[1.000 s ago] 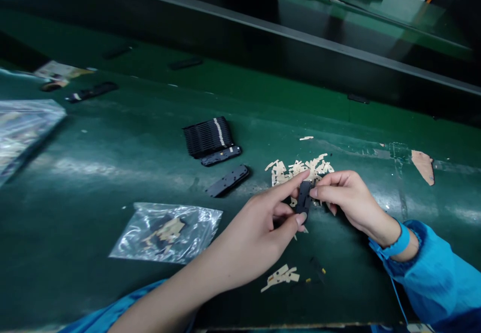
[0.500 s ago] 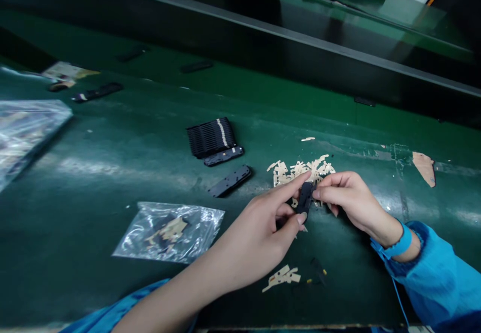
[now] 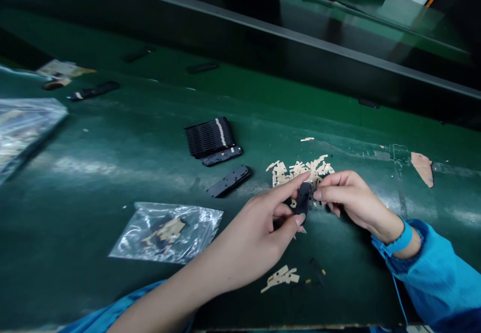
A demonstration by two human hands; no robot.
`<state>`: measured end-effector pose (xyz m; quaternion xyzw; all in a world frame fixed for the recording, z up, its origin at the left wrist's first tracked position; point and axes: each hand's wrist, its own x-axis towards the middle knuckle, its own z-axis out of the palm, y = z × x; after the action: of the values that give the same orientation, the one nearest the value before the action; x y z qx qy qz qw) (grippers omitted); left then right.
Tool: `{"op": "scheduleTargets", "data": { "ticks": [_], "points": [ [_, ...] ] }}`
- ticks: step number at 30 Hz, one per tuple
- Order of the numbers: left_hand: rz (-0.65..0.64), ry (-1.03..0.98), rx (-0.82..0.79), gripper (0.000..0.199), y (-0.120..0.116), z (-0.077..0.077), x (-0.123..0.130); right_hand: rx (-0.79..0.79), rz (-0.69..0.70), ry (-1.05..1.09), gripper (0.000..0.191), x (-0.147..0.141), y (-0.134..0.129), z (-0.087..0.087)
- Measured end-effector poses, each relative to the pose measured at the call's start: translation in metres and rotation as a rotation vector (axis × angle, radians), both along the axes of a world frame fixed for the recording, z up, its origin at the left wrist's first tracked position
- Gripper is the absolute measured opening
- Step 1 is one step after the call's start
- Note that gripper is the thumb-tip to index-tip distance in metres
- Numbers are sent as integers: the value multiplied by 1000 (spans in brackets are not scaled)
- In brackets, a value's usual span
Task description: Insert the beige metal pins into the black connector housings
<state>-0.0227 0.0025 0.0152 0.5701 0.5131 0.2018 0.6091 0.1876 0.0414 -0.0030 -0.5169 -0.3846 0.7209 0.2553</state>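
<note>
Detail handwork on one small part, both my hands in at right of centre. My left hand (image 3: 259, 232) is narrow, holding a dark elongated part (image 3: 303, 197) along its length: thumb on the near end, index finger reaching to the far end. My right hand (image 3: 351, 197) is narrow too, thumb and index fingertips drawn together right at the part's right edge. Can't tell if they pinch a thin dark piece there or just touch the edge; too small, too dark.

The part is up in my fingers over the green counter (image 3: 356, 278), just on the near side of a loose pile of pale flat pieces (image 3: 280, 172), partly hidden by my fingers.

Step in hand, my judgement: working at the part's edge with the right fingertips while the left hand steadies it. Next move calls for a firm left grip, the part's face turned my way and a small, precise right-hand motion; a slip could drop something into the pile.

Around: stack of black parts (image 3: 205, 137) at centre, flat black piece (image 3: 229, 181) nearer me, clear bag (image 3: 203, 227) with pale bits inside at lower left, small pale cluster (image 3: 281, 276) at bottom centre-right, brown scrap (image 3: 423, 168) on the right.
</note>
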Motion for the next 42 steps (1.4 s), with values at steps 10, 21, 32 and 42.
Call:
{"op": "scheduleTargets", "data": {
  "ticks": [10,21,32,42],
  "points": [
    [16,54,113,70,1,0,-3,61,-26,-48,16,0,-5,-4],
    [111,-126,-25,33,16,1,0,119,77,158,17,2,-9,-8],
    [104,-154,-42,38,18,-2,2,95,79,250,19,2,-10,-12],
    [59,-164,-109,42,19,-3,3,83,96,277,20,3,-10,-12]
  ]
}}
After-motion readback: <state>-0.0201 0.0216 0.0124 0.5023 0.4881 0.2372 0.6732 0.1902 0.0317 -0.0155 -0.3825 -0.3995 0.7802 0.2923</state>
